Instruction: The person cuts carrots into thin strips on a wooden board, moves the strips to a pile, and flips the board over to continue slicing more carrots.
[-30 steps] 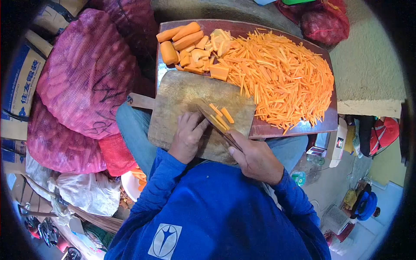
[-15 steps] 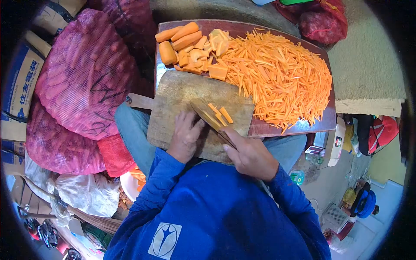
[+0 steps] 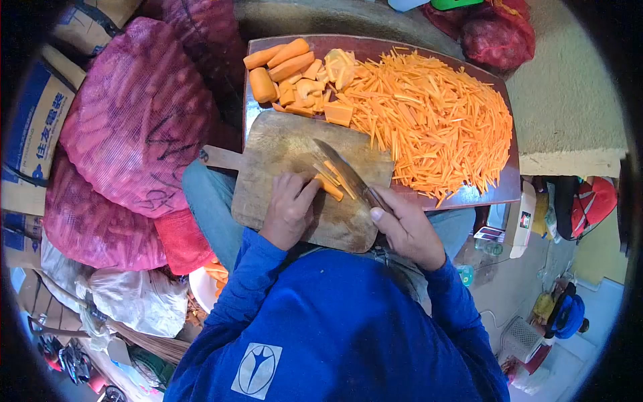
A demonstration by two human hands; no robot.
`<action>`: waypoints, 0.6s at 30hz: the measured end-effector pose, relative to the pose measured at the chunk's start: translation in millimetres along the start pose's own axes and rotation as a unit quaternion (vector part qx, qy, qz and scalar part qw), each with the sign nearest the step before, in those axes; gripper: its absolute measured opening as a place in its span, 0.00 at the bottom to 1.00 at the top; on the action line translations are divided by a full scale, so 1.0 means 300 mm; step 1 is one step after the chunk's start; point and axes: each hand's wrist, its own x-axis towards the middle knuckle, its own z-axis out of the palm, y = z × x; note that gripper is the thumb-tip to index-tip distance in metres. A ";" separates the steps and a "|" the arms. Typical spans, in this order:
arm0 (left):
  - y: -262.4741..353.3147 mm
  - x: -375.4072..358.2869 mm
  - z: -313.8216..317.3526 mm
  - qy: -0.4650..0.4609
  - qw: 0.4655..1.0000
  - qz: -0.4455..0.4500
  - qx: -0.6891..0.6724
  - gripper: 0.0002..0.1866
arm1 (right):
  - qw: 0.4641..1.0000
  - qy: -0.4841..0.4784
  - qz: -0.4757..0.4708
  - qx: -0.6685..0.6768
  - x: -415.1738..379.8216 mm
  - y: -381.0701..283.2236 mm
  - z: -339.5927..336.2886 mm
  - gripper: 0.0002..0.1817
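My right hand (image 3: 411,229) is wrapped round the handle of a knife (image 3: 342,165), whose blade points up and left across a wooden cutting board (image 3: 268,144). The curled fingers of my left hand (image 3: 289,211) press a piece of carrot (image 3: 329,188) against the board, just left of the blade. A thin carrot strip (image 3: 341,175) lies between that piece and the knife. Beyond the board, a large heap of carrot strips (image 3: 435,120) covers the right side of a dark red table (image 3: 509,191). Peeled carrots (image 3: 289,60) and thick carrot chunks (image 3: 308,90) sit at its left.
Pink mesh sacks of carrots (image 3: 137,120) stack up at my left, beside cardboard boxes (image 3: 43,117). A white bowl (image 3: 201,288) with carrot pieces stands near my left knee. Another red mesh sack (image 3: 499,40) is at the back right.
The knife and my right hand have shifted right, away from my left fingers. The carrot piece now shows at my left fingertips, left of the blade.
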 end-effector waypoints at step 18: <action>-0.020 -0.012 0.010 -0.017 1.000 0.008 0.024 0.24 | 0.981 -0.130 0.048 -0.138 0.018 -0.044 0.032 0.25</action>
